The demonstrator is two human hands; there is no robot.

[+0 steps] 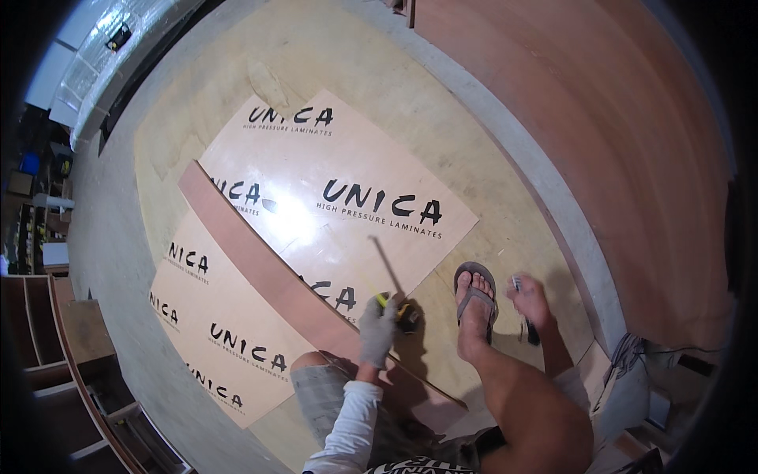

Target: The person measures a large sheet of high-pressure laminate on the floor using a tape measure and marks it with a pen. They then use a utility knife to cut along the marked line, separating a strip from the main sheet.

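Observation:
My left hand (377, 333), in a grey glove, is closed on a black and yellow tape measure (407, 317) above a long reddish-brown board strip (260, 257). The strip lies diagonally across a pale pink printed laminate sheet (442, 217). A thin dark line, tape or shadow, runs away from the tape measure over the sheet. To the right of my sandalled foot (476, 296), my bare right hand (529, 300) is closed around something small and whitish that I cannot make out. A dark object (532, 332) shows just below that hand.
Underneath the sheet is a plywood panel (308, 59) on the floor. A large brown board (576, 134) stands along the right. Cables (628, 351) bunch at the lower right. Wooden shelving (47, 379) is at the lower left, and a plastic-wrapped stack (106, 75) at the upper left.

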